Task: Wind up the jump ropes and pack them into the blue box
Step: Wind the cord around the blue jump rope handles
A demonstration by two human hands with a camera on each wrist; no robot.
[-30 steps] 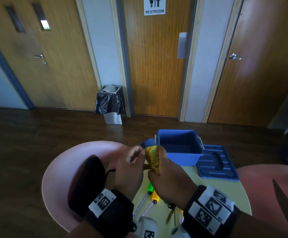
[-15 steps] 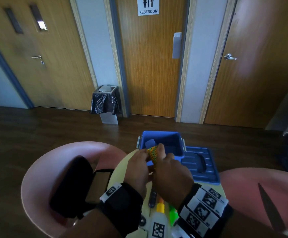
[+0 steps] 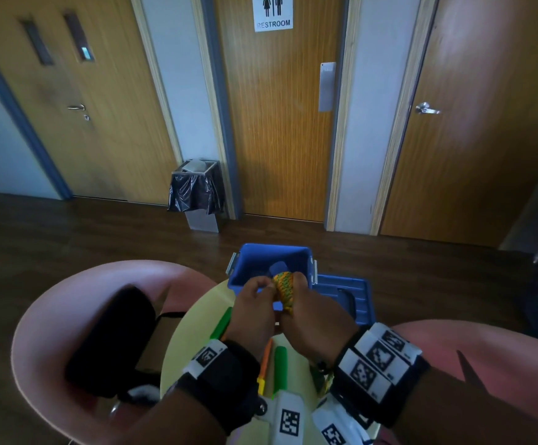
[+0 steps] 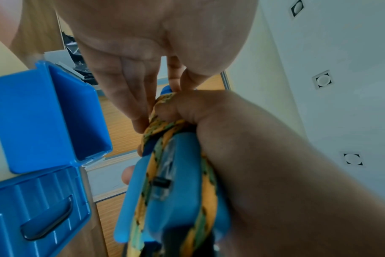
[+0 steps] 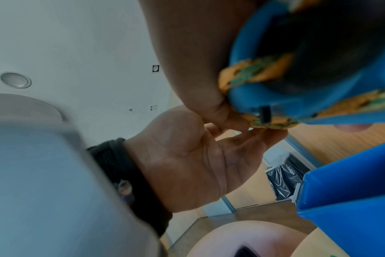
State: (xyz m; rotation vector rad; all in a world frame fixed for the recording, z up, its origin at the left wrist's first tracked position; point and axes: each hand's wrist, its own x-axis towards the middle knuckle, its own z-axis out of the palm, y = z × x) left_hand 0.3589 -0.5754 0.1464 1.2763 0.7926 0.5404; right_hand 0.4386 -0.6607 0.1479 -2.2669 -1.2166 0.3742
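On the round table [image 3: 194,335] under my wrists lie 2 green handles [image 3: 281,367] and an orange one [image 3: 265,364], jump ropes not yet wound, I judge. Above them my right hand [image 3: 312,316] is wrapped round the bundle I am packing: the yellow-and-green braided rope [image 3: 284,289] coiled over its blue handles [image 4: 176,182], thumb pressed on the coils. My left hand [image 3: 255,311] has its fingers mostly straight, with forefinger and thumb pinching the rope's loose turn at the top of the bundle.

The cord looks soft and light and would spring loose if let go, so I judge the grip belongs across the wraps, where the hard handles beneath give something firm to squeeze. The bundle's long axis runs roughly upright in the head view, its upper end tipped forward toward the blue box [image 3: 245,271].

That box stands open just beyond my fingers, something pale blue already inside, though I cannot tell what. Its lid [image 3: 341,290] lies flat beside it on the right. The bundle hangs at the near rim, not yet in.
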